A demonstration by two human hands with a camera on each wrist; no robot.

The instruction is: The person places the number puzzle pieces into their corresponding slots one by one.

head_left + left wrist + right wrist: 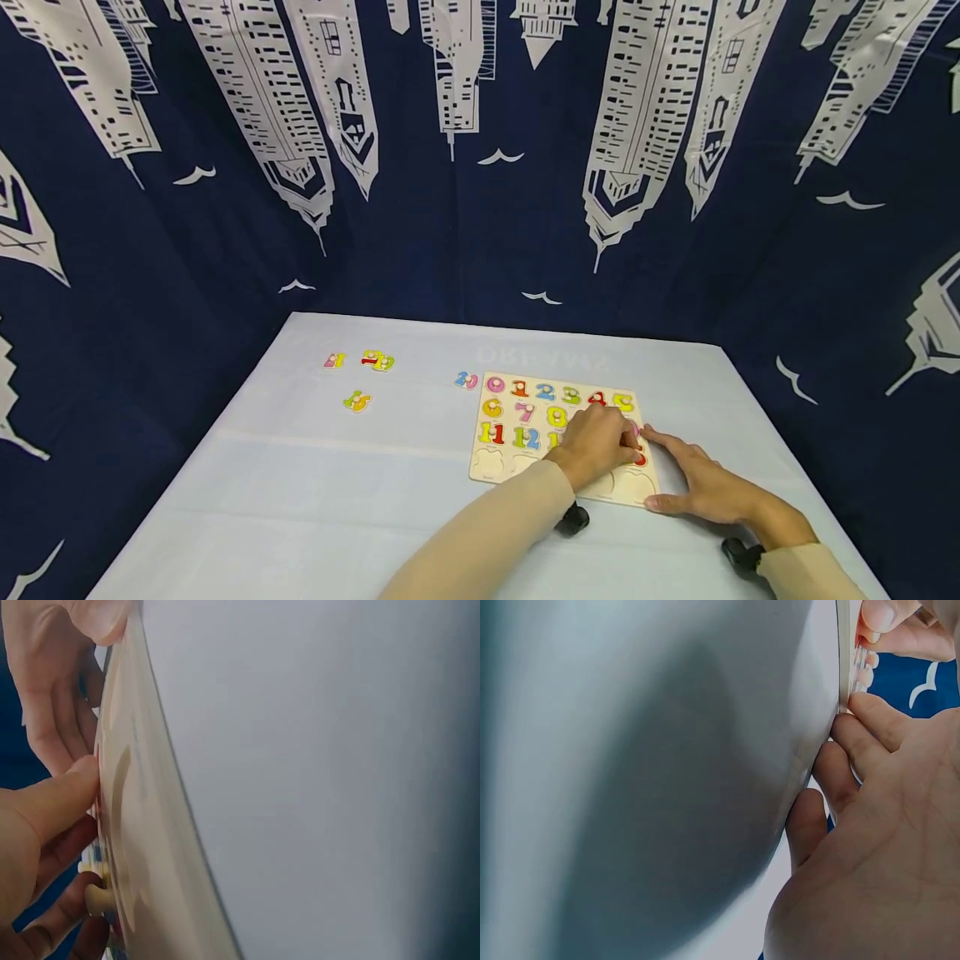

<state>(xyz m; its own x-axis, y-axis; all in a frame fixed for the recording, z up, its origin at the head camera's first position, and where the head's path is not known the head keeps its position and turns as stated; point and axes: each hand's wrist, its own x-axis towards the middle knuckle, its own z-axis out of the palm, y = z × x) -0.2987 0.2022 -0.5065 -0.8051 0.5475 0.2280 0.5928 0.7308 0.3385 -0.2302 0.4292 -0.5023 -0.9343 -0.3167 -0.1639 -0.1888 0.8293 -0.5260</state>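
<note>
A wooden number puzzle board lies on the table, colourful number pieces with knobs filling its upper rows. My left hand is over the board's right part, its curled fingers and thumb pinching a partly red number piece low against the board. The hand covers most of that piece and several numbers around it. In the left wrist view, a round knob shows beside the fingers. My right hand spreads along the board's right side, fingertips at its edge and thumb near the lower right corner.
A blue and pink number piece lies just off the board's upper left corner. Farther left are a pink and yellow piece, a red and yellow-green group and a yellow and green piece. Behind the white table hangs a dark blue patterned cloth.
</note>
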